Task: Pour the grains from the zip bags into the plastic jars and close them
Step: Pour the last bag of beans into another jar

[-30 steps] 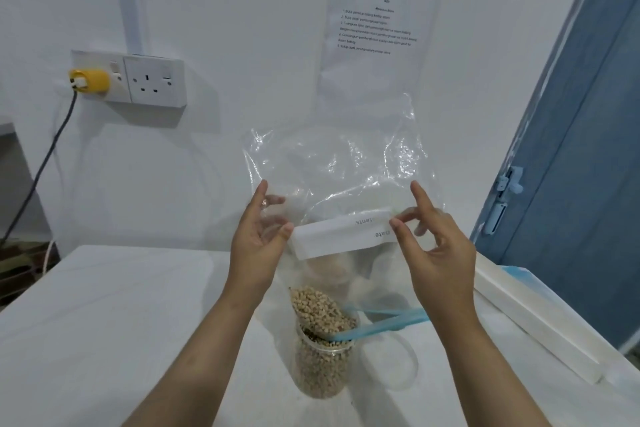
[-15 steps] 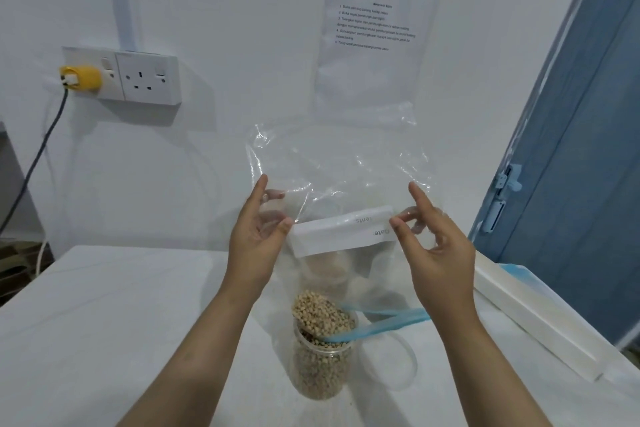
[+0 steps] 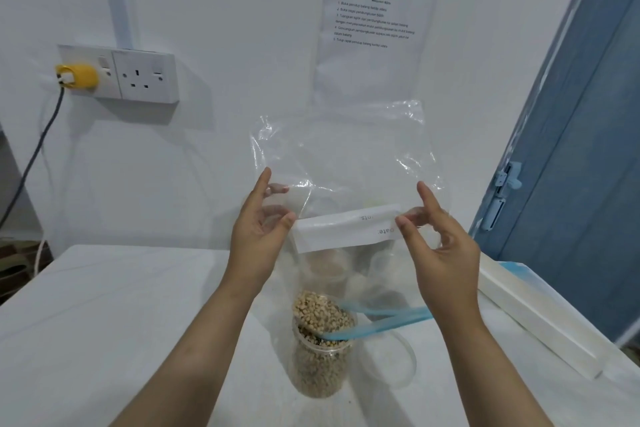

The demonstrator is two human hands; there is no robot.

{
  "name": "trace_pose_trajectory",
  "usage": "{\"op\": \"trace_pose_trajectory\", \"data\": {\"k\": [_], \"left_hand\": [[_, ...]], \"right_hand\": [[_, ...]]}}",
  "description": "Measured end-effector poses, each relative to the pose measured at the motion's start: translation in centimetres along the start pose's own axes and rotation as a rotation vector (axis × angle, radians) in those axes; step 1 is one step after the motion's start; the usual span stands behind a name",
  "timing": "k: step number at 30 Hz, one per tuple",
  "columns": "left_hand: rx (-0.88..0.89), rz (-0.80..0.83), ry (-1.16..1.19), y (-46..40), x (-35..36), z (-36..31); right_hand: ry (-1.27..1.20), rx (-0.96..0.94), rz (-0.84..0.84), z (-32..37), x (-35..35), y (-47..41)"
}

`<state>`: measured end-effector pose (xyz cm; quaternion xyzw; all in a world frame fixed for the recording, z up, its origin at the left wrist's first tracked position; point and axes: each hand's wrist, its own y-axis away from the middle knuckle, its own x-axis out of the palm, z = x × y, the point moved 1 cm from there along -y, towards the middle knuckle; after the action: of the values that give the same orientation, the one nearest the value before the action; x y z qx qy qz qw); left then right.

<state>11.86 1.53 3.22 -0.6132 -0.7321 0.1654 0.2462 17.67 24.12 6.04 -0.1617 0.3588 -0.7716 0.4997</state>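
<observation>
Bag (image 3: 346,163) upside down, L hand (image 3: 258,236) & R hand (image 3: 441,250) pinching its sides, grains (image 3: 322,315) piled at jar (image 3: 320,364) mouth

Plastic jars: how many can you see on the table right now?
1: the plastic jar under the zip bag, nearly full of grains. Vague shapes behind the bag may be more.

Wall sheet (image 3: 375,15) print too small; jars (image 3: 332,263) behind zip bag (image 3: 346,163) blurred.

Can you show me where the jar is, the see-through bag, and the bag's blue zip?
plastic jar (image 3: 320,369), head view, on its grain-filled side wall.
zip bag (image 3: 341,152), head view, on the clear upturned bottom part.
blue zip (image 3: 384,321), head view, on the strip beside the jar mouth.
</observation>
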Motion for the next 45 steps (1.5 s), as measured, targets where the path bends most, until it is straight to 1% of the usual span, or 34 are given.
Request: {"op": "trace_pose_trajectory", "data": {"k": [3, 12, 22, 26, 34, 45], "left_hand": [[0.019, 0.016, -0.02, 0.0, 0.1, -0.2], [0.031, 0.028, -0.034, -0.1, 0.4, -0.8], [0.065, 0.046, -0.031, -0.1, 0.7, -1.6], [0.072, 0.074, -0.053, -0.4, 0.8, -1.6], [0.1, 0.093, -0.061, -0.7, 1.2, -1.9], [0.103, 0.108, -0.073, -0.9, 1.8, -2.0]], "right_hand": [[-0.018, 0.03, -0.032, 0.0, -0.3, 0.0], [0.011, 0.064, -0.032, -0.1, -0.9, -0.3], [-0.042, 0.152, -0.045, -0.5, -1.0, -0.3], [-0.082, 0.189, -0.077, -0.7, -0.9, -0.3], [-0.065, 0.142, -0.095, -0.6, -1.1, -0.1], [-0.109, 0.154, -0.126, -1.1, -1.3, -0.1]]}}
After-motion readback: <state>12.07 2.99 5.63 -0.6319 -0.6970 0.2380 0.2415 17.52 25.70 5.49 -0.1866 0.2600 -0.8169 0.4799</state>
